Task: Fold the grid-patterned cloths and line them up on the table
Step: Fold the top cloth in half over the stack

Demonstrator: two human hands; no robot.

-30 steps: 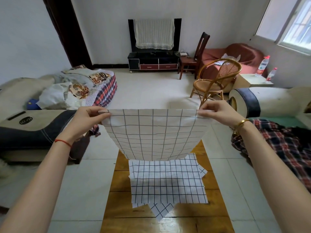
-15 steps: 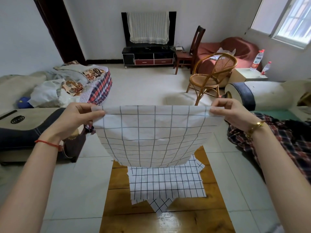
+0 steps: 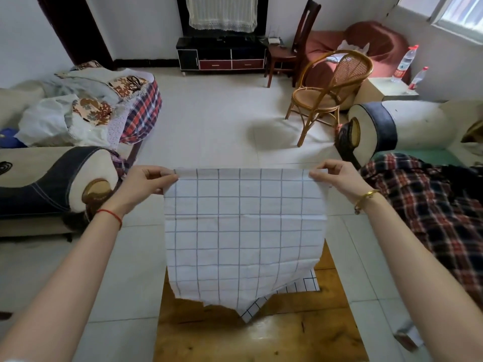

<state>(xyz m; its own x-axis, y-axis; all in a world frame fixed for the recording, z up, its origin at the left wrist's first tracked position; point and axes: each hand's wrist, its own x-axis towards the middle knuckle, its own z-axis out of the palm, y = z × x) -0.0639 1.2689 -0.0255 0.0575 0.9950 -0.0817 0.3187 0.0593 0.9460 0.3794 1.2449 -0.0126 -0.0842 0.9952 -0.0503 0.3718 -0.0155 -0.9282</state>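
I hold a white grid-patterned cloth (image 3: 244, 231) up in the air by its top edge, spread wide, hanging down over the wooden table (image 3: 261, 338). My left hand (image 3: 145, 185) pinches its top left corner. My right hand (image 3: 337, 178) pinches its top right corner. Under it, a pile of grid cloths (image 3: 300, 287) with darker lines lies on the table, mostly hidden; only its right edge and a front corner show.
A sofa arm (image 3: 60, 176) stands to the left and another sofa (image 3: 407, 126) with a plaid blanket (image 3: 431, 205) to the right. A rattan chair (image 3: 332, 90) and a TV cabinet (image 3: 222, 56) stand farther back. Tiled floor lies on both sides of the table.
The held cloth has come lower and nearer, now covering most of the pile on the table. Both hands kept their pinch on the top corners. The view tilted downward.
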